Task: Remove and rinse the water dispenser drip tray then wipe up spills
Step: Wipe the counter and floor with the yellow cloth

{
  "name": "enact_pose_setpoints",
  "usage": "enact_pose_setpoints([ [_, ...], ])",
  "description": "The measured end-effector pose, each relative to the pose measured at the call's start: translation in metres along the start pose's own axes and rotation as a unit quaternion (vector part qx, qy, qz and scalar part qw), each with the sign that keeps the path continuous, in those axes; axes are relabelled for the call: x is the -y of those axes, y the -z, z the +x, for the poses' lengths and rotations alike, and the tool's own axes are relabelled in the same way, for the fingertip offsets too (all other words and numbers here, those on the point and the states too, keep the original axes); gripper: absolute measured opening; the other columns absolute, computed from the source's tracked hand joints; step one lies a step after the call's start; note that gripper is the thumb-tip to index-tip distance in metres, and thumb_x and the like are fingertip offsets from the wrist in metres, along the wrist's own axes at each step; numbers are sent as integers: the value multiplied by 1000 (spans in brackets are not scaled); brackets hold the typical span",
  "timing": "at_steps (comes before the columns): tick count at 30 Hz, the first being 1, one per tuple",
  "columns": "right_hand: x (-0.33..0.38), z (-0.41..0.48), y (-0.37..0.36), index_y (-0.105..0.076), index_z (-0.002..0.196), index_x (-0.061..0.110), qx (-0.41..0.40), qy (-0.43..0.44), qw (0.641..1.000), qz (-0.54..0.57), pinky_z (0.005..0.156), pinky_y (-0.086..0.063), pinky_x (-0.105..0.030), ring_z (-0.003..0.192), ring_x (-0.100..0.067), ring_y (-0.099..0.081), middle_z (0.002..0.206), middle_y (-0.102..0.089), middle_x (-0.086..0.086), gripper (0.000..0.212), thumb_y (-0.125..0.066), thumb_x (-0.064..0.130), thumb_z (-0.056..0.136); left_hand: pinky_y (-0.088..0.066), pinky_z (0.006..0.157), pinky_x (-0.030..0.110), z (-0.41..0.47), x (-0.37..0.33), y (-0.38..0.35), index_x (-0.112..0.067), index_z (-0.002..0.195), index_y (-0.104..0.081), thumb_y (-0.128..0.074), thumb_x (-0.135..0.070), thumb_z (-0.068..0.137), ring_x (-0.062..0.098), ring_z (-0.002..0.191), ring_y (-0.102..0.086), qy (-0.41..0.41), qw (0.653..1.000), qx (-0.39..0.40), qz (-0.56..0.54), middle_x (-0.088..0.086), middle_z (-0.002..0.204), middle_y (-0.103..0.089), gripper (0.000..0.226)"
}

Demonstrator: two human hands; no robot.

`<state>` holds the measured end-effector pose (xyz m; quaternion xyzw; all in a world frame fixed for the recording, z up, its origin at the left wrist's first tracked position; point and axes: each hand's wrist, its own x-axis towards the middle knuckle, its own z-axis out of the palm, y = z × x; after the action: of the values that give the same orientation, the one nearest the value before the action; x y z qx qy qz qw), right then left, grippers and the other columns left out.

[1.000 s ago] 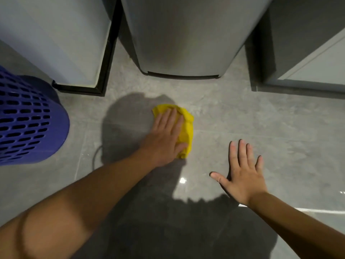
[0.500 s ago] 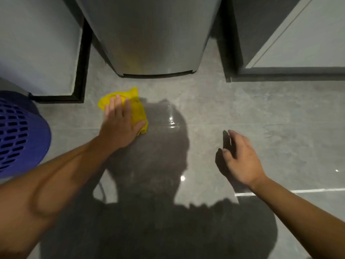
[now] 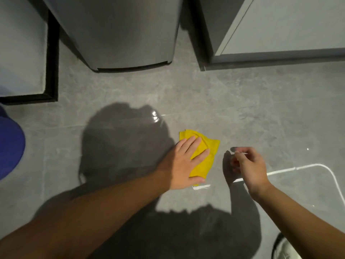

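Observation:
A folded yellow cloth lies on the grey tiled floor, pressed flat under my left hand, whose fingers are spread over its left half. My right hand hovers just right of the cloth, above the floor, fingers curled loosely and holding nothing. A wet, shiny patch glints on the floor up and left of the cloth. The grey base of the water dispenser stands at the top middle. The drip tray is not in view.
A white cabinet with a black plinth stands at top left, a grey cabinet at top right. A blue plastic basket sits at the left edge. A pale round object shows at the bottom right corner.
My left hand has slid the yellow cloth to the right and nearer to me, away from the dispenser base. My right hand has lifted off the floor and curled its fingers.

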<state>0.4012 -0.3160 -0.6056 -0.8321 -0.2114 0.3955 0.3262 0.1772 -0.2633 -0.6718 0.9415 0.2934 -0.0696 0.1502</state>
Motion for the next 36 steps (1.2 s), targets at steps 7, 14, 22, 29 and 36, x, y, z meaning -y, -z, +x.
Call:
enact_pose_setpoints([
  [7,18,-37,-52,-63,86,9,104,-24,994,-1,45,-47,-21,48,-17,-55,63,-61,-12,17,-54,0,98,-48,66,38,-64,-6,-5,-27,107,-66,-67,-46,76,31,83,-63,-19,1000,-20,11,7,99,-65,36],
  [14,85,-102,-5,-63,85,18,277,-101,952,-84,52,-46,-26,61,-21,-60,68,-66,-7,20,-53,13,101,-52,94,41,-145,-7,89,-15,121,-68,-41,-34,96,36,117,-68,168,948,270,26,13,126,-72,41],
  [22,246,-232,199,-68,97,9,283,-122,944,-120,56,-46,-28,63,-22,-62,78,-69,-13,13,-56,12,101,-50,88,36,-161,-108,382,-24,97,-62,-55,-53,94,35,114,-68,379,881,236,-156,10,125,-71,29],
  [29,441,-326,401,-67,106,-2,290,-117,948,-58,69,-48,-38,69,-25,-62,81,-67,-18,17,-57,10,101,-53,80,35,-136,-239,675,-26,97,-66,-52,-53,74,37,102,-71,457,842,156,-240,7,101,-76,38],
  [36,584,-332,553,-66,111,-1,273,-20,962,21,68,-49,-33,75,-24,-61,85,-67,-16,20,-55,13,103,-46,52,27,-65,-309,864,-31,74,-59,-53,-47,69,10,61,-62,435,837,13,-330,-11,58,-66,18],
])
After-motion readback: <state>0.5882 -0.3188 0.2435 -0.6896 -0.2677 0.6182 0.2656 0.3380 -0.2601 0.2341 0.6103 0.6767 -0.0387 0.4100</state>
